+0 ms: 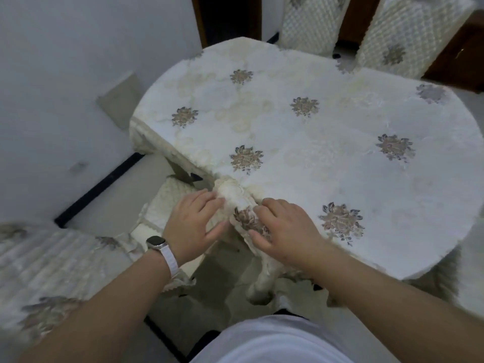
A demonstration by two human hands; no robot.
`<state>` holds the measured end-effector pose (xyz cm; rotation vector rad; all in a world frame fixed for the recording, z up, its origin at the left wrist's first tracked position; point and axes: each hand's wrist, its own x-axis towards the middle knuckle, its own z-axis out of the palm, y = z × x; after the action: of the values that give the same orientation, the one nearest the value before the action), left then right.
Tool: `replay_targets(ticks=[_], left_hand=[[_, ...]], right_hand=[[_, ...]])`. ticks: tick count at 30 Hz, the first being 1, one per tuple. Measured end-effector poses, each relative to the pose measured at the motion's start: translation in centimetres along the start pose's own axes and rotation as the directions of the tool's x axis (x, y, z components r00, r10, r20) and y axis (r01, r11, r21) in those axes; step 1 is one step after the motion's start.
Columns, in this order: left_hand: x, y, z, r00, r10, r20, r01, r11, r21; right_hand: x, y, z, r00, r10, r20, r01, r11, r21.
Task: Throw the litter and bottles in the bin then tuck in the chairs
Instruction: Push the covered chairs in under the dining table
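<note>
a rounded table draped in a cream tablecloth (301,179) with embroidered brown-and-grey flower motifs fills the middle of the view. at its near edge the cloth is gathered into a thick bunched fold (239,200) that hangs down over the rim.

the left hand (193,226), with a white-strapped watch (157,243) on its wrist, lies against the left side of this fold. its fingers are nearly straight and the thumb is spread out below, so it touches the fabric rather than closing round it. the right hand (285,229) rests on the fold's right side, fingers bent down onto one of the flower motifs (the thumb is hidden, so i cannot tell whether it pinches the cloth or only presses it).

just left of the hands, a cream quilted chair seat (170,197) sits beside the table's left edge and reaches the hanging cloth. a near-left chair back (44,265) in the same pale covering stands apart from the table. at the far side, a far-left chair back (311,24) and a far-right chair back (408,35), both tall and quilted, stand close together near the table's far edge. the person's white top (275,341) shows at the bottom.
</note>
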<state>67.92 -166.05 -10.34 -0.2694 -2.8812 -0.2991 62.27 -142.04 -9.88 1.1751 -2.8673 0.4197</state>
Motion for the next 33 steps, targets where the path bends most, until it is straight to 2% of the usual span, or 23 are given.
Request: replay_targets(ticks=[4, 8, 12, 18, 24, 33], left_hand=[[-3.2, -0.8, -1.8, 0.977, -0.206, -0.050, 0.210, 0.975, 0.079], [-8.2, -1.3, -3.0, 0.912, -0.393, -0.122, 0.407, 0.904, 0.131], [-13.4, -1.6, -4.1, 0.803, -0.562, -0.200, 0.591, 0.794, 0.142], [-18.9, -4.2, -5.5, 0.640, -0.697, -0.323, 0.760, 0.637, 0.133], [-23.0, -8.8, -7.5, 0.473, -0.799, -0.372, 0.868, 0.494, 0.042], [-26.7, -18.0, -9.3, 0.389, -0.860, -0.332, 0.914, 0.404, 0.023]], right_hand=[[2.7, -0.7, 0.1, 0.989, -0.141, 0.034, 0.140, 0.989, 0.042], [5.2, -3.3, 0.8, 0.950, -0.301, 0.077, 0.295, 0.952, 0.084], [7.2, -7.2, 1.4, 0.898, -0.424, 0.115, 0.407, 0.902, 0.145], [9.2, -12.9, 3.1, 0.840, -0.505, 0.198, 0.490, 0.863, 0.122], [11.0, -19.5, 5.4, 0.801, -0.564, 0.198, 0.543, 0.826, 0.154], [13.4, -28.9, 9.4, 0.755, -0.633, 0.169, 0.600, 0.772, 0.209]])
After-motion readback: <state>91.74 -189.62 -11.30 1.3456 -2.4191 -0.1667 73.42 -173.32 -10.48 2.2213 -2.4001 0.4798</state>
